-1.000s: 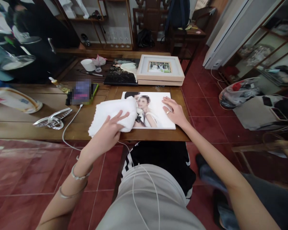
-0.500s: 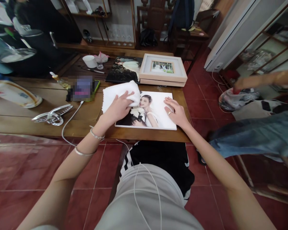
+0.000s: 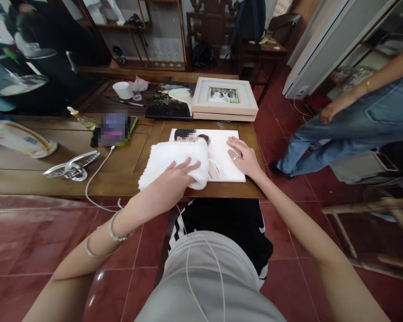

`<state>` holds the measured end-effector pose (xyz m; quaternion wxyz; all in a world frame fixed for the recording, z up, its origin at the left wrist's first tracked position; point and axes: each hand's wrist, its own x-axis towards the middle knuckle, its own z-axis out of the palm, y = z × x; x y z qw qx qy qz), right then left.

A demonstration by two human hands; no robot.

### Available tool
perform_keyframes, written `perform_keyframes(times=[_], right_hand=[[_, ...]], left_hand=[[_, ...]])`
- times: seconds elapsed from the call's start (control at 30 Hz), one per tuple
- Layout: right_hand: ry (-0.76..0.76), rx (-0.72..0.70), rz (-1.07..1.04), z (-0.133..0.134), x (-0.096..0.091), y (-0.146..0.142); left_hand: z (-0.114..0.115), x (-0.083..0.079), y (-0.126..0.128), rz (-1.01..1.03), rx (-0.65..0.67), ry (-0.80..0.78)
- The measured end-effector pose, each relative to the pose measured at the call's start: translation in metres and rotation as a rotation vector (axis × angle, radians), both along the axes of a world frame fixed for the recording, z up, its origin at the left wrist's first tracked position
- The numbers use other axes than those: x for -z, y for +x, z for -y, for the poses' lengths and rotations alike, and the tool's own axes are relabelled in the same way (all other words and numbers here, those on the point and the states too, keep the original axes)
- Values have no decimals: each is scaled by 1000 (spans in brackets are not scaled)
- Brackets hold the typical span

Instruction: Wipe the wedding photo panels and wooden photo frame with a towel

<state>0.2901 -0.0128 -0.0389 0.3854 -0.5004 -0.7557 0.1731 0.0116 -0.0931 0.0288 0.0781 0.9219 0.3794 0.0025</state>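
My left hand (image 3: 174, 183) presses a folded white towel (image 3: 161, 163), its fingers bent over the top and the thumb hidden. Under the towel lies a flat wedding photo panel (image 3: 226, 173) with a pale background, near the table's front edge. The towel covers its left and lower part and hangs past its left side. My right hand (image 3: 243, 156), a ring on one finger, rests with fingers stretched out on the panel's right side.
Behind the panel are a framed photo (image 3: 225, 98) on a box and a dark photo panel (image 3: 169, 100). A phone (image 3: 116, 127) with a white cable, a hair claw clip (image 3: 73, 165) and a dropper bottle (image 3: 82, 118) lie left. A person in jeans (image 3: 349, 129) is at right.
My left hand has drawn the towel down the panel toward me, uncovering the upper left. My right hand stays put. The person at right has moved farther back.
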Motion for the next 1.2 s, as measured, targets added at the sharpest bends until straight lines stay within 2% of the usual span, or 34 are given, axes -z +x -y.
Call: perform_keyframes(times=[0.07, 0.2, 0.33, 0.43, 0.67, 1.0, 1.2], right_hand=[[-3, 1, 5, 0, 0, 0], [1, 5, 13, -1, 1, 0], [11, -1, 12, -1, 1, 1], [6, -1, 11, -1, 1, 1], [-7, -8, -3, 1, 2, 1], [-11, -9, 13, 3, 2, 1], [3, -4, 8, 0, 4, 2]], left_hand=[[-11, 1, -4, 12, 52, -45], [-56, 4, -9, 41, 89, -95], [-97, 13, -9, 75, 35, 2], [-112, 18, -8, 100, -1, 76], [-107, 15, -1, 65, -24, 72], [-68, 9, 6, -1, 12, 14], [-69, 10, 2, 16, 27, 23]])
